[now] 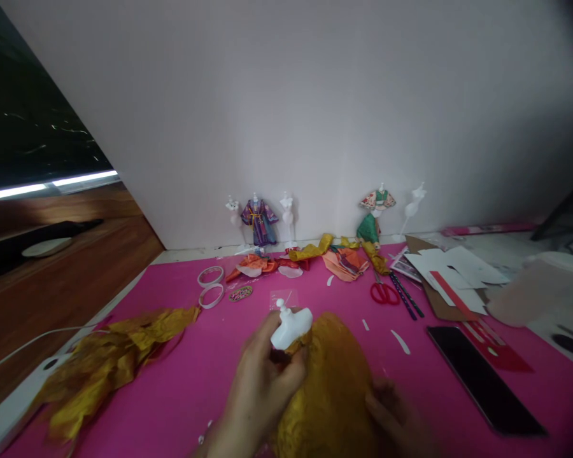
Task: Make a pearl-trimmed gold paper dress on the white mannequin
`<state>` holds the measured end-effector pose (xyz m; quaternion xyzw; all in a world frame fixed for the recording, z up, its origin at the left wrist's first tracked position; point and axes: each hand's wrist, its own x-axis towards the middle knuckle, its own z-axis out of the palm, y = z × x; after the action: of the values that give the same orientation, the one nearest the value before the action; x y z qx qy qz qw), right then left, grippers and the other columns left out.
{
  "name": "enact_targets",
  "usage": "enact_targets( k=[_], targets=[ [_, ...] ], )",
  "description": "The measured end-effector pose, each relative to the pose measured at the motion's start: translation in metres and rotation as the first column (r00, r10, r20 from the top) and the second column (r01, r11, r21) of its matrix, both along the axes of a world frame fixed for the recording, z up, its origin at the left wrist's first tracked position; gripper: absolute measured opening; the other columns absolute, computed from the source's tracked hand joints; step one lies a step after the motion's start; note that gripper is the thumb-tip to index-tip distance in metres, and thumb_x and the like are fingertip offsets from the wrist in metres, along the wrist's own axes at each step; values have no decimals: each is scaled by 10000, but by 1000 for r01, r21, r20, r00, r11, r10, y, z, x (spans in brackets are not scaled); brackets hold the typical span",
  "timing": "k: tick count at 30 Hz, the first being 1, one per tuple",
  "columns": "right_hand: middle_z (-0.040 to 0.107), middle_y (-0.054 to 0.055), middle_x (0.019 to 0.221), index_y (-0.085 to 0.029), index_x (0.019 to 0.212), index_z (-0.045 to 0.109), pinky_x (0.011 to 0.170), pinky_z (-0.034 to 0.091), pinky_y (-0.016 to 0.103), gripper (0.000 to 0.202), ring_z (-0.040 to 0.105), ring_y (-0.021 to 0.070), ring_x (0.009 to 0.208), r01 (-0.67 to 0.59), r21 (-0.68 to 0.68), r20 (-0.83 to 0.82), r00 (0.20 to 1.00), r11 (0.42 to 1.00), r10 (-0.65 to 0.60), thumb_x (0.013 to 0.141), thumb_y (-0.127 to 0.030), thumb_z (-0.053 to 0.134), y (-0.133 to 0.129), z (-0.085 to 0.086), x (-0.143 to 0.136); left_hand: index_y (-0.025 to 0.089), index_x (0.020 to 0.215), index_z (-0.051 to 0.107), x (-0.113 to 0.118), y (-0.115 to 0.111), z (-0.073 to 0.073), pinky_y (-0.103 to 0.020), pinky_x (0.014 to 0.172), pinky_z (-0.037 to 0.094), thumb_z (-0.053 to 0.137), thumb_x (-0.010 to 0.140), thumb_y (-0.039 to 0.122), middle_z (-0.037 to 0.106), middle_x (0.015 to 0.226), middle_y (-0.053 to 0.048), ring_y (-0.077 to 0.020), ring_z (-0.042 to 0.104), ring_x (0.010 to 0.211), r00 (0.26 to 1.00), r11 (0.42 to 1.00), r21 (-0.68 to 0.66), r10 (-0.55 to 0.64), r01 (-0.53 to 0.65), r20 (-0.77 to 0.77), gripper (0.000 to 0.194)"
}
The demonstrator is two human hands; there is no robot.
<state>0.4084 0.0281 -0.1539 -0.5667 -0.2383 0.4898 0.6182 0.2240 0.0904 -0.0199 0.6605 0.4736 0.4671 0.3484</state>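
My left hand (262, 375) is closed around a small white mannequin (290, 327), just below its shoulders. Shiny mustard-gold fabric (337, 388) wraps the mannequin's chest and spreads downward like a skirt. At the fabric's right edge, my right hand (391, 410) pinches the cloth; motion blurs its fingers somewhat. The mannequin leans to the right, and its lower part is hidden behind hand and cloth. A crumpled heap of similar gold fabric (124, 350) lies to the left on the pink table cover (181, 394).
Dressed and bare mini mannequins, including a purple-robed one (258, 222), line the wall. Ahead are tape rolls (211, 296), fabric scraps (346, 262) and red scissors (384, 293). A phone (484, 378) and white paper (458, 270) lie right; a white corded device (21, 401) lies left.
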Motion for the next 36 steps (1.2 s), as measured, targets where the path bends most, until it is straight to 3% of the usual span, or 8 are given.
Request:
enact_targets(
  k=[3, 6, 10, 15, 19, 27, 32, 36],
  targets=[
    [701, 81, 1031, -234, 967, 663, 877, 542, 431, 315, 657, 301, 1011, 53, 122, 414, 905, 991, -100, 779, -484, 696, 0, 2, 2, 201, 962, 610, 2, -1, 3, -177, 493, 405, 575, 764, 175, 577, 708, 21, -109, 500, 572, 999, 1000, 14, 0, 0, -32, 203],
    [619, 105, 1246, -272, 1112, 663, 976, 480, 510, 290, 590, 329, 1155, -79, 361, 724, 651, 929, -226, 860, -406, 615, 0, 11, 1, 200, 922, 599, 5, -2, 3, -183, 501, 412, 567, 762, 156, 589, 736, 11, -117, 524, 596, 998, 999, 16, -31, 32, -62, 169],
    [506, 72, 1440, -360, 1314, 580, 969, 496, 530, 514, 503, 394, 1281, -441, 414, 887, 393, 797, -243, 815, -439, 671, 3, 26, -5, 202, 900, 587, 8, -6, 2, -199, 539, 437, 559, 774, 149, 601, 751, 12, -130, 557, 632, 994, 998, -29, -49, 47, -102, 140],
    [482, 50, 1482, -402, 1385, 509, 974, 484, 575, 625, 429, 435, 1340, -542, 312, 943, 274, 780, -186, 790, -468, 689, 8, 34, -9, 203, 914, 603, 10, -8, 3, -208, 576, 452, 570, 765, 140, 616, 774, 12, -137, 570, 670, 996, 995, -67, -78, 75, -43, 165],
    [401, 50, 1536, -395, 1371, 517, 1014, 453, 574, 500, 403, 391, 1369, -567, 343, 926, 338, 749, -169, 878, -410, 594, 5, 43, -5, 201, 946, 605, 9, -6, -2, -213, 601, 446, 574, 758, 128, 612, 776, 16, -133, 548, 680, 991, 984, -112, -137, 136, -1, 204],
    [682, 44, 1155, -291, 1077, 651, 932, 540, 340, 228, 637, 228, 1103, -367, 272, 547, 820, 889, 171, 854, -334, 651, 9, 81, -15, 204, 967, 588, 5, -11, -10, -201, 567, 424, 608, 780, 158, 578, 771, 20, -121, 501, 663, 965, 943, -207, -246, 259, 88, 193],
    [716, 44, 1091, -262, 1044, 632, 850, 566, 306, 219, 680, 217, 1019, -441, 182, 249, 885, 879, 392, 827, -289, 653, 10, 83, -23, 189, 895, 596, 9, -15, -7, -204, 568, 428, 614, 728, 119, 586, 760, 14, -125, 521, 667, 960, 932, -241, -247, 272, 129, 183],
    [700, 66, 1142, -243, 1052, 614, 859, 556, 336, 233, 677, 226, 1012, -457, 121, 293, 865, 881, 409, 821, -260, 633, 7, 89, -20, 201, 924, 605, 9, -13, -16, -198, 581, 430, 623, 737, 115, 572, 779, 23, -119, 524, 687, 938, 911, -250, -283, 328, 199, 208]
  ],
)
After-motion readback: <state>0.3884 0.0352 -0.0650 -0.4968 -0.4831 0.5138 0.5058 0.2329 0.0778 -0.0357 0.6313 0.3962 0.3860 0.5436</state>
